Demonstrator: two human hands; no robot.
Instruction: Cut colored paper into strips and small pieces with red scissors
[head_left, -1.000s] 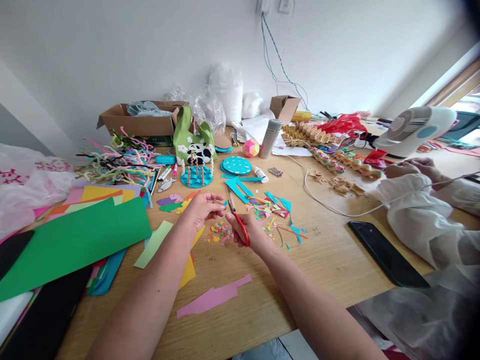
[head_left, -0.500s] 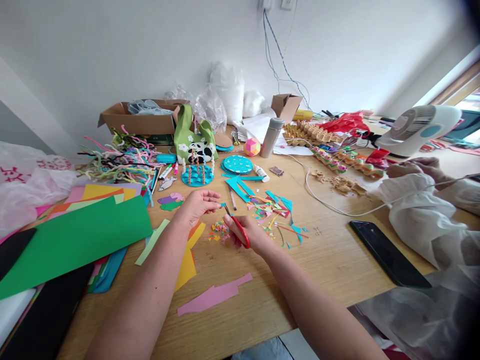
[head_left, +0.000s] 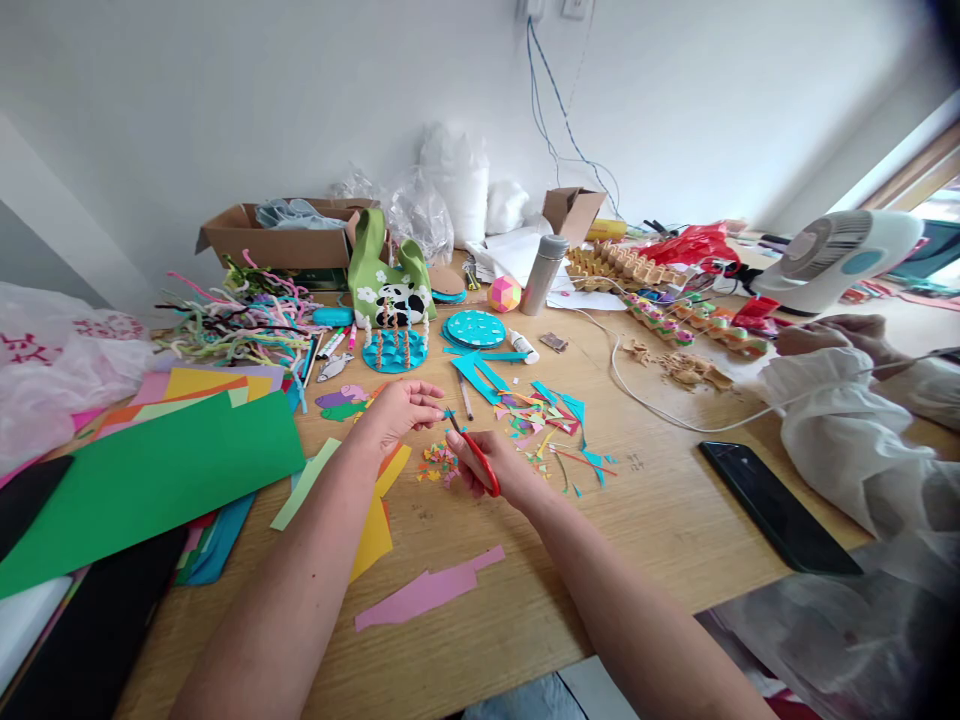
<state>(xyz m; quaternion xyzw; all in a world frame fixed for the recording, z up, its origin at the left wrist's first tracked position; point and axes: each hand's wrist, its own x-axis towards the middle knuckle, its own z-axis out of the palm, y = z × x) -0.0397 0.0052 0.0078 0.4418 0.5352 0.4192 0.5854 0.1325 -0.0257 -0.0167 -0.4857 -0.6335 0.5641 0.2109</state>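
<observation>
My right hand [head_left: 499, 468] is closed round red-handled scissors [head_left: 474, 452], blades pointing up and left. My left hand [head_left: 399, 411] pinches a tiny blue scrap of paper [head_left: 448, 411] right at the blade tips. Just below the blades lies a small heap of coloured paper confetti [head_left: 438, 464] on the wooden table [head_left: 660, 510]. Both forearms reach in from the bottom edge.
Green paper sheet [head_left: 142, 478] and coloured sheets lie left, a pink cut-out [head_left: 426, 594] near the front. Blue scraps [head_left: 551, 415], pipe cleaners [head_left: 236, 320], boxes and a steel bottle [head_left: 540, 274] behind. A black phone [head_left: 778, 505], a fan [head_left: 832, 255] and another person's white sleeve [head_left: 840, 430] are at right.
My hands have shifted slightly; the scissors dropped a little and the left fingers moved closer to the blade tips with the blue scrap.
</observation>
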